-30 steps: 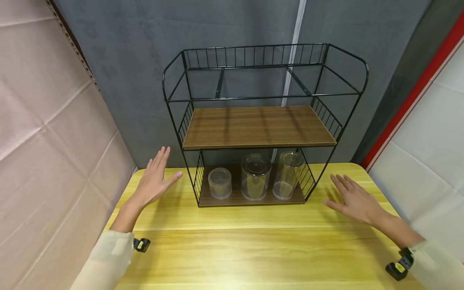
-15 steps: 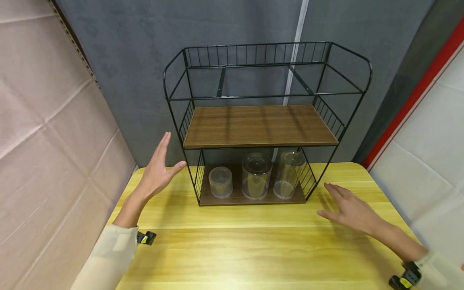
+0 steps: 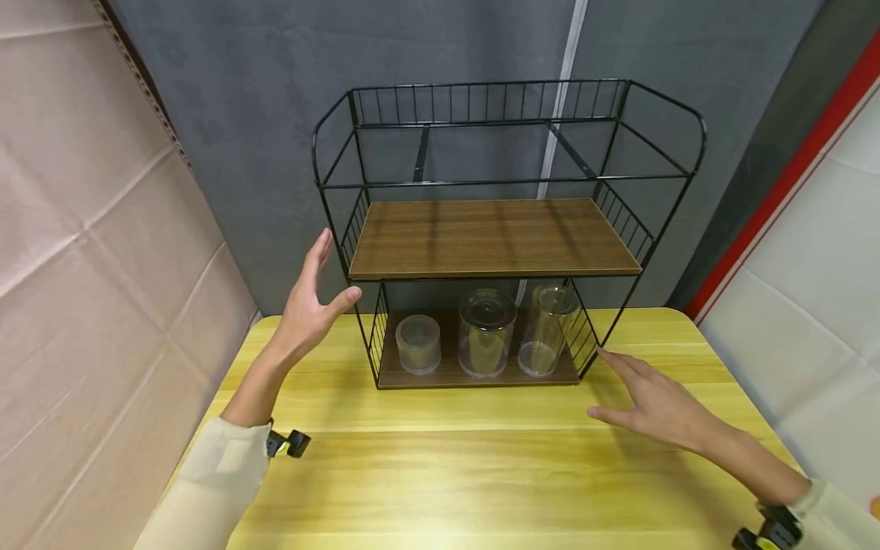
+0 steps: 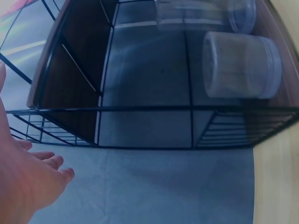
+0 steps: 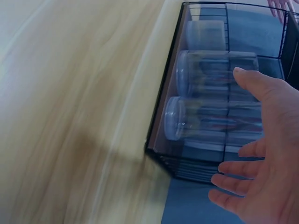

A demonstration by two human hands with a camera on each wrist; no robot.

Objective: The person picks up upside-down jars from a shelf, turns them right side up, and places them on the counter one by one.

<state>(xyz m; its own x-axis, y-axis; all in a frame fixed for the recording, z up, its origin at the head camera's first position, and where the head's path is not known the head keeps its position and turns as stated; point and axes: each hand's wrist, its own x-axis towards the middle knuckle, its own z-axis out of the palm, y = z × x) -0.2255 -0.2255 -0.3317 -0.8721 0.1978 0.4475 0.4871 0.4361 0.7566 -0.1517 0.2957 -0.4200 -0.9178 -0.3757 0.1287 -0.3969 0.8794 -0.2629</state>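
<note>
A black wire shelf rack (image 3: 495, 276) with brown wooden boards stands at the back of the table. On its lower board are a short clear jar (image 3: 418, 345), a wider clear jar (image 3: 485, 336) in the middle and a tall clear jar (image 3: 548, 332) at the right. My left hand (image 3: 305, 313) is raised beside the rack's left front post, thumb spread from the fingers and nothing held. By the lower right corner of the rack, my right hand (image 3: 653, 401) reaches out with fingers extended, also without a thing in it. The right wrist view shows that hand (image 5: 273, 149) overlapping the jars.
The rack's middle board (image 3: 495, 238) is bare, and its top level is only an open frame with two crossbars (image 3: 571, 151). The light wooden table (image 3: 440, 473) extends in front. Pale fabric (image 3: 117, 229) hangs at the left, grey fabric (image 3: 241, 92) behind.
My left hand has moved up and toward the rack's left post. My right hand has shifted left, closer to the rack's lower right corner. The rack and jars stay in place.
</note>
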